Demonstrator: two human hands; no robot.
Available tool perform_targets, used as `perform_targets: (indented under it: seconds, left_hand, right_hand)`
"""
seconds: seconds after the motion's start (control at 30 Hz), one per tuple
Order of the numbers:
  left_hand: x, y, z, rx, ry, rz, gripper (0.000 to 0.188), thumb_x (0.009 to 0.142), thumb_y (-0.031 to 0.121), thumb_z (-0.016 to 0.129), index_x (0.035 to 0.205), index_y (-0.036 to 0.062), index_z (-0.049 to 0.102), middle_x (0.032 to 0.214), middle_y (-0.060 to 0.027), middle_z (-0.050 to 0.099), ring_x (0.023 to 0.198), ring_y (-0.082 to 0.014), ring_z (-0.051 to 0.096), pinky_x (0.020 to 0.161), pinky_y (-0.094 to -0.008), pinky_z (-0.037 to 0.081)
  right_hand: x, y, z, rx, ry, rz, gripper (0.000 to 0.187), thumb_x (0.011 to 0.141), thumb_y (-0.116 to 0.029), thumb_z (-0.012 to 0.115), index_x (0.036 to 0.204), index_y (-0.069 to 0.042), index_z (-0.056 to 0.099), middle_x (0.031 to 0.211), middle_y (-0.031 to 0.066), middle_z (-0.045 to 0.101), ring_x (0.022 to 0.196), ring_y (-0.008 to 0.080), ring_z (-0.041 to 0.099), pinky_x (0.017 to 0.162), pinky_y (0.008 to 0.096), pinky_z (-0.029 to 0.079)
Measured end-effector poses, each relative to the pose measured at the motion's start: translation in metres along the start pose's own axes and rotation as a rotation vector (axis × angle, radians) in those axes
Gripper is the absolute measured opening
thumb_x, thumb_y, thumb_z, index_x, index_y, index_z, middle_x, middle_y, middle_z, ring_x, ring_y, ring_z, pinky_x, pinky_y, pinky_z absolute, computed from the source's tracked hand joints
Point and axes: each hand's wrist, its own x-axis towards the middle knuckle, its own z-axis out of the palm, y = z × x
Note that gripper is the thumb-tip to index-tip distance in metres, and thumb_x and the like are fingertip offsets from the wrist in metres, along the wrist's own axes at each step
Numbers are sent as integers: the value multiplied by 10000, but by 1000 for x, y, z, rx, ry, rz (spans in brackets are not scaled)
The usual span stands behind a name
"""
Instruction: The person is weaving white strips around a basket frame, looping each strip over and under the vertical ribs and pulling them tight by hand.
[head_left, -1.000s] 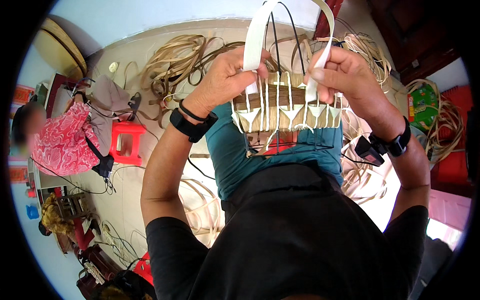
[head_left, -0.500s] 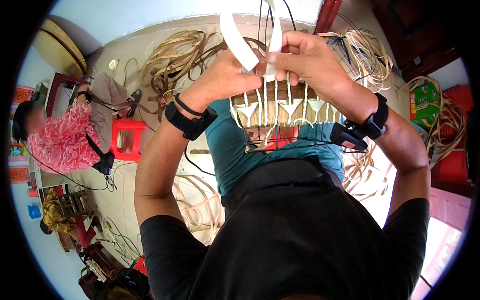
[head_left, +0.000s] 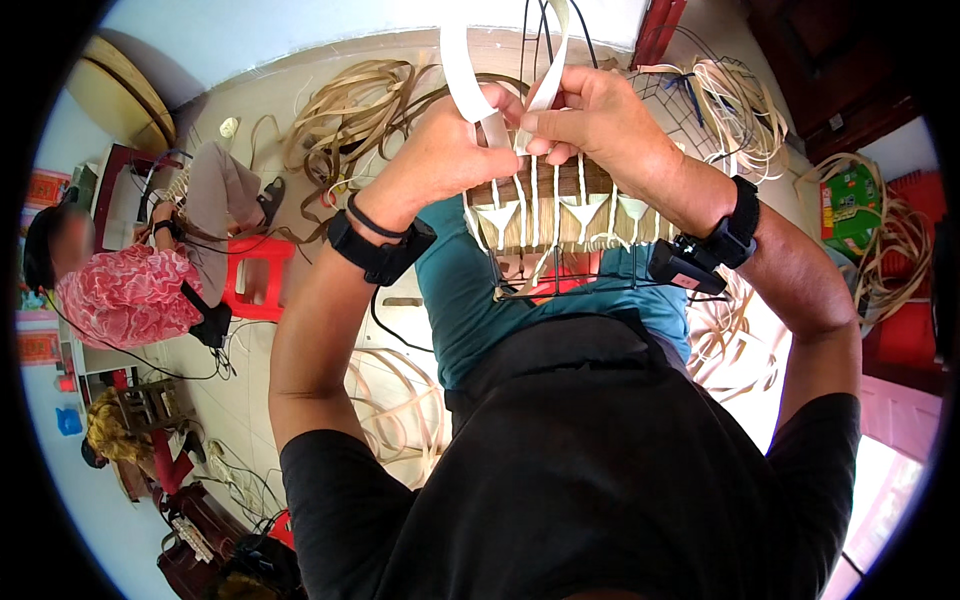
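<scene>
A flat white strip (head_left: 459, 75) rises from my fingers in two lengths that run up past the picture's top edge. My left hand (head_left: 447, 148) is closed on the left length, thumb pressed against the fingers. Close beside it, my right hand (head_left: 602, 122) pinches the other length between thumb and fingers. Both hands are over the far edge of a tan woven panel (head_left: 547, 228) with upright white cords and pale triangular folds. A black wire frame (head_left: 570, 294) supports the panel across my lap. My fingers hide where the strip meets the panel.
Coiled tan strips (head_left: 340, 115) lie on the floor at far left, with another bundle (head_left: 745, 110) at far right. A seated person in a red patterned top (head_left: 125, 295) works at the left, near a red stool (head_left: 262, 278). More strips hang beside a green package (head_left: 848, 210).
My right hand has shifted slightly left and down, nearer my left hand. The right length of strip now slants and twists. The left length hangs more upright.
</scene>
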Motion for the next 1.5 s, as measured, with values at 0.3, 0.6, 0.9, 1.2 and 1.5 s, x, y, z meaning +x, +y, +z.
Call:
perform_targets:
  seconds: [0.3,0.6,0.9,1.2,1.5]
  left_hand:
    - [-27,-4,6,317,300,14,720,691,283,819,1229,-103,537,988,-193,678,872,-272,686,769,-339,543]
    - [-50,24,23,420,397,203,55,801,108,719,850,88,704,774,-77,631,654,-178,636,600,-334,514]
    - [-33,31,26,722,121,302,86,727,127,708,794,83,675,748,-71,585,668,-291,601,577,-420,474]
    - [-35,26,33,786,252,285,197,653,134,720,836,61,717,1139,-160,587,1043,-355,574,873,-445,492]
    - [-30,4,29,683,259,377,163,643,115,738,801,82,716,1350,-219,507,1279,-463,428,1030,-512,389]
  right_hand:
    - [3,-1,2,-219,-53,-93,182,884,-108,694,1036,-8,674,771,32,670,639,61,623,515,199,480]
    - [5,-6,-4,-115,-4,-60,210,893,-130,696,1015,32,641,734,48,657,623,78,619,550,209,507]
    - [5,-2,-5,-47,-61,-16,203,870,-103,693,1003,42,642,795,81,656,683,113,659,573,229,551]
    - [4,3,-11,-21,-27,-32,210,879,-156,703,962,25,638,719,67,652,616,101,626,551,222,515]
    - [-2,4,-11,37,-48,-51,210,854,-124,709,948,45,626,741,97,656,629,128,649,556,233,543]
